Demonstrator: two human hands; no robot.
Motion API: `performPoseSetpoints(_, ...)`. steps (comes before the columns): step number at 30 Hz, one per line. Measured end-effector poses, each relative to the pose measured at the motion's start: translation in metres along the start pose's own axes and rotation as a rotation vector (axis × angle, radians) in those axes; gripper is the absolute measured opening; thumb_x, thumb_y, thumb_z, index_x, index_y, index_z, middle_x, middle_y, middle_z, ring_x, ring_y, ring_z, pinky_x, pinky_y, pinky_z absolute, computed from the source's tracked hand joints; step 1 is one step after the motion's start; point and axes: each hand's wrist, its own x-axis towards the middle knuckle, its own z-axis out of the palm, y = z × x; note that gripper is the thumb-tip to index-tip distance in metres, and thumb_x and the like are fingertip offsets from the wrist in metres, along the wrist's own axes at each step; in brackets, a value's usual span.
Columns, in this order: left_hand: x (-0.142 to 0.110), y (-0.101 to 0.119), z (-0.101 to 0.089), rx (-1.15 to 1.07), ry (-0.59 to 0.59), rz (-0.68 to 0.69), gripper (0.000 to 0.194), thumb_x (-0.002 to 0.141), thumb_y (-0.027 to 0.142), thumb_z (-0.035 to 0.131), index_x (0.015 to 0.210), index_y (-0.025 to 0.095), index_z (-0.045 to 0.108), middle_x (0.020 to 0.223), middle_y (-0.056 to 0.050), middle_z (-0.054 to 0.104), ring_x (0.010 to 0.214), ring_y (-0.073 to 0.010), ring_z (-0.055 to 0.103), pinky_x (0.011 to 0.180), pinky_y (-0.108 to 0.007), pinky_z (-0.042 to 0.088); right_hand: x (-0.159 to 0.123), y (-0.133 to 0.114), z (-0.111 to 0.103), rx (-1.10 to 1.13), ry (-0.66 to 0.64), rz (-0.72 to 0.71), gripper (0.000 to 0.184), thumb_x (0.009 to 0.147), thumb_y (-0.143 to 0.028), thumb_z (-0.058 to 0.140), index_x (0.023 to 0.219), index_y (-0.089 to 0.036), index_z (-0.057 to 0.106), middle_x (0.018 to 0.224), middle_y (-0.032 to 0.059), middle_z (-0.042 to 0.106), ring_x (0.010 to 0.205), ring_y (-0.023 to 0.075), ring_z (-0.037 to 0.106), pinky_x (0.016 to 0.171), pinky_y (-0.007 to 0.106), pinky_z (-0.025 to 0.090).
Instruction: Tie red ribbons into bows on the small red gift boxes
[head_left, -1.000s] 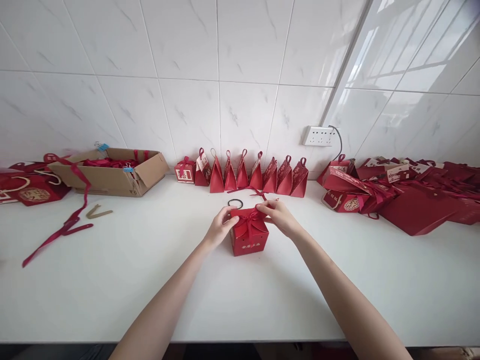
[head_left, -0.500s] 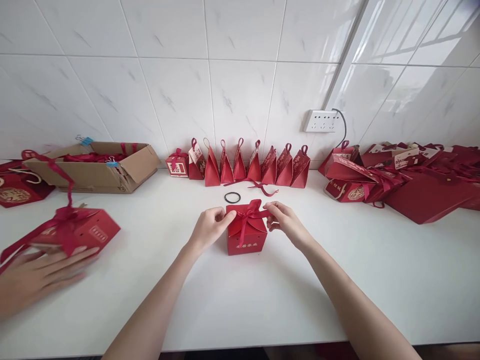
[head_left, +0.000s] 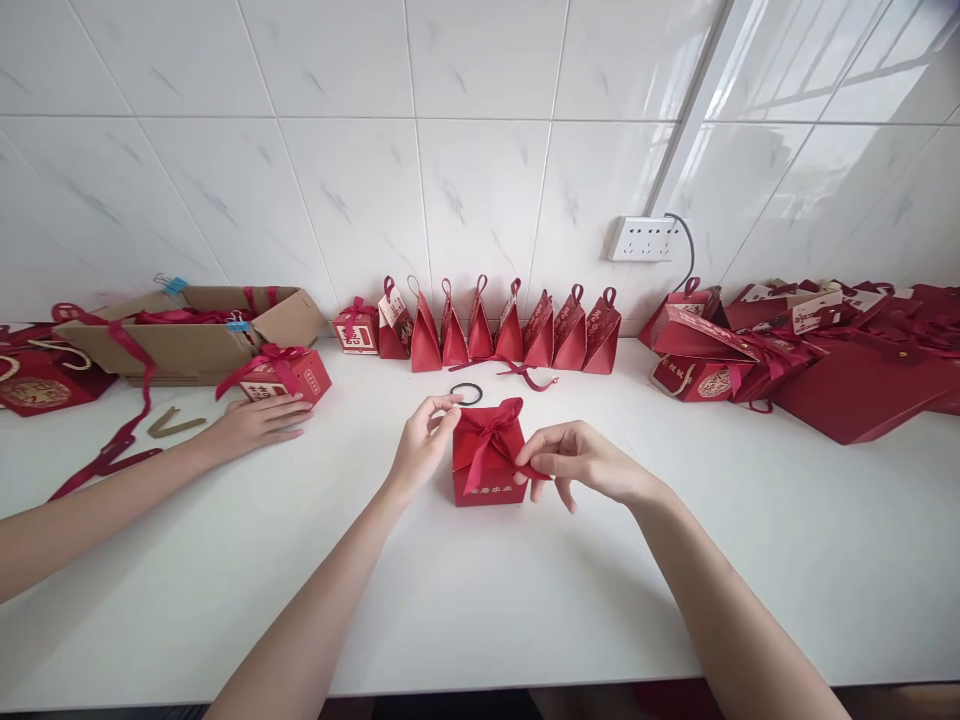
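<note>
A small red gift box (head_left: 486,494) with gold lettering stands upright in front of me on the white table. A red ribbon bow (head_left: 493,430) is tied over its top, one tail hanging down the front. My right hand (head_left: 581,462) pinches the ribbon at the box's right side, partly covering it. By the top left corner is my left hand (head_left: 422,440), thumb and forefinger close together in a pinch; what lies between them is hidden. Just behind the box lies a black ring-shaped band (head_left: 468,394).
At left, a co-worker's hand (head_left: 259,418) touches another red box (head_left: 309,378). Behind it stands a cardboard carton (head_left: 187,358). Several red triangular boxes (head_left: 480,330) line the wall. Many red packages (head_left: 855,390) are piled at right, below a power strip (head_left: 643,240).
My right hand has moved down, drawing the ribbon lower beside the box. My left hand has shifted slightly left and up. The co-worker's hand and box have moved right and back.
</note>
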Motion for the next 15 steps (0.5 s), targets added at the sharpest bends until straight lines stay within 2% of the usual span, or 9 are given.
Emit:
performPoseSetpoints(3, 0.0, -0.005, 0.005, -0.034, -0.031, -0.01, 0.028, 0.082, 0.047, 0.052, 0.084, 0.019, 0.054, 0.105, -0.008, 0.065, 0.103, -0.0212, 0.059, 0.088, -0.032, 0.046, 0.0, 0.004, 0.002, 0.045, -0.083, -0.014, 0.023, 0.077, -0.032, 0.064, 0.09, -0.013, 0.068, 0.08, 0.0076, 0.068, 0.073, 0.0216, 0.069, 0.038, 0.019, 0.047)
performPoseSetpoints(8, 0.002, -0.008, 0.008, -0.012, 0.042, -0.039, 0.032, 0.078, 0.049, 0.056, 0.082, 0.017, 0.056, 0.086, -0.005, 0.065, 0.082, -0.0182, 0.061, 0.073, -0.028, 0.047, 0.001, 0.009, 0.003, 0.184, -0.172, -0.062, 0.031, 0.078, -0.032, 0.066, 0.104, -0.015, 0.069, 0.099, 0.0126, 0.07, 0.088, 0.0255, 0.068, 0.041, 0.019, 0.049)
performPoseSetpoints(13, 0.001, -0.003, 0.008, 0.001, 0.042, -0.083, 0.029, 0.076, 0.046, 0.057, 0.078, 0.017, 0.056, 0.079, -0.003, 0.063, 0.08, -0.0178, 0.059, 0.073, -0.028, 0.046, 0.0, 0.008, 0.003, 0.081, -0.319, 0.028, 0.041, 0.079, -0.032, 0.066, 0.116, -0.014, 0.064, 0.097, 0.0138, 0.071, 0.101, 0.027, 0.064, 0.045, 0.02, 0.052)
performPoseSetpoints(15, 0.0, 0.002, 0.008, -0.041, 0.017, -0.101, 0.03, 0.076, 0.047, 0.057, 0.081, 0.017, 0.056, 0.085, -0.004, 0.063, 0.086, -0.0186, 0.06, 0.078, -0.029, 0.046, 0.0, 0.008, 0.003, 0.079, -0.344, 0.039, 0.043, 0.08, -0.033, 0.064, 0.12, -0.014, 0.062, 0.102, 0.0148, 0.069, 0.105, 0.0274, 0.063, 0.046, 0.019, 0.052)
